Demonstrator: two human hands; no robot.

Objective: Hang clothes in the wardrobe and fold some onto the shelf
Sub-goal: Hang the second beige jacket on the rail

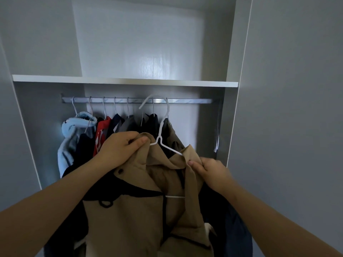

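Two hands up before an open wardrobe, seen from the head camera. Pinching the collar of a tan coat (148,210) with the left hand (120,147); gripping its other shoulder with the right hand (209,173). Tan cloth edged with dark piping, one dark button near the collar, a dark loop lower down. Draped on a white hanger (160,134), held just below the rail (194,101), in front of hung clothes (104,127). Hook up by the rail; cannot tell whether over it. Above, a white shelf (55,78).
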